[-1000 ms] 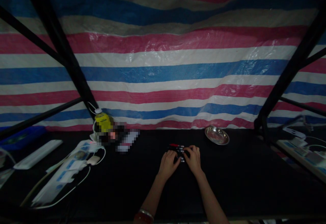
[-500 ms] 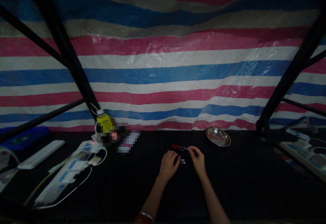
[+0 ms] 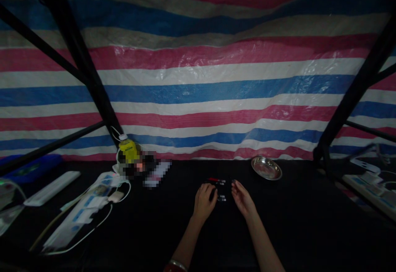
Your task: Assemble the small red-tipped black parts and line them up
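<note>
My left hand [image 3: 203, 199] rests on the black table top [image 3: 278, 222], fingers curled, and the dim light hides whether they grip anything. Just right of its fingertips lie small dark pieces with silvery ends [image 3: 221, 198]. A thin red stick with a metal tip [image 3: 215, 180] lies just beyond them. My right hand [image 3: 243, 197] hovers to the right of these pieces, palm turned inward, fingers spread and apart from them. Nothing shows in its palm.
A shiny metal dish [image 3: 266, 168] sits at the back, right of my hands. At the left are a yellow-labelled bottle [image 3: 128, 150], white power strips [image 3: 77, 218] with cables and a long white bar [image 3: 51, 188]. Black frame poles [image 3: 93, 86] and a striped tarp [image 3: 198, 86] stand behind the table.
Both hands were together over the small pieces. The right hand has lifted off them, drawn to the right and spread its fingers. The left hand stays almost in place.
</note>
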Demonstrator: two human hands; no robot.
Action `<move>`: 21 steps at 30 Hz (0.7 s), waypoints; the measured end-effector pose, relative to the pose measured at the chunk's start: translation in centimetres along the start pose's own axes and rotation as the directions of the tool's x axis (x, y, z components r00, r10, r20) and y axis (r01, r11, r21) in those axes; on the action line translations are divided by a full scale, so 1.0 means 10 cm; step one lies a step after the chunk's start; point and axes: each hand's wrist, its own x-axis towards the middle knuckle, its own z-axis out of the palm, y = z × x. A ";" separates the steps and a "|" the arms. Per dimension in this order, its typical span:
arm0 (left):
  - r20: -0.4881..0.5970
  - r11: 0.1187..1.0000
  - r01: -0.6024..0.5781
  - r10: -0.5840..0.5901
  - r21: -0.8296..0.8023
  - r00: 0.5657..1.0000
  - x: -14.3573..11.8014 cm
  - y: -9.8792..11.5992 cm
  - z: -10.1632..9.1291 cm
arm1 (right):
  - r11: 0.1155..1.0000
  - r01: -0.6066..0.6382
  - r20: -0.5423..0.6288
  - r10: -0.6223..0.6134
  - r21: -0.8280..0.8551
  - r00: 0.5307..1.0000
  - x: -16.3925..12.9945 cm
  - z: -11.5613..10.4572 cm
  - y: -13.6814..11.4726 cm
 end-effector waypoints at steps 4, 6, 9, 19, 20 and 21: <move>-0.014 0.999 0.031 -0.032 -0.035 0.999 -0.02 -0.02 0.01 | 0.996 -0.008 0.033 0.011 -0.091 0.999 -0.05 0.06 0.02; -0.007 0.998 0.045 -0.045 -0.048 0.999 -0.03 -0.03 0.02 | 0.990 -0.016 0.043 0.022 -0.137 0.999 -0.07 0.08 0.02; 0.012 0.997 0.044 -0.044 -0.059 0.999 -0.04 -0.06 0.04 | 0.980 -0.043 0.065 0.056 -0.193 0.996 -0.10 0.11 0.02; -0.153 0.998 -0.025 0.016 -0.058 0.988 -0.06 -0.08 0.04 | 0.964 -0.073 0.092 0.100 -0.257 0.991 -0.14 0.14 0.04; -0.142 0.998 -0.034 0.026 -0.052 0.989 -0.05 -0.07 0.03 | 0.963 -0.075 0.089 0.101 -0.257 0.991 -0.14 0.14 0.04; -0.130 0.998 -0.035 0.028 -0.052 0.991 -0.04 -0.06 0.03 | 0.964 -0.076 0.085 0.100 -0.253 0.991 -0.13 0.14 0.04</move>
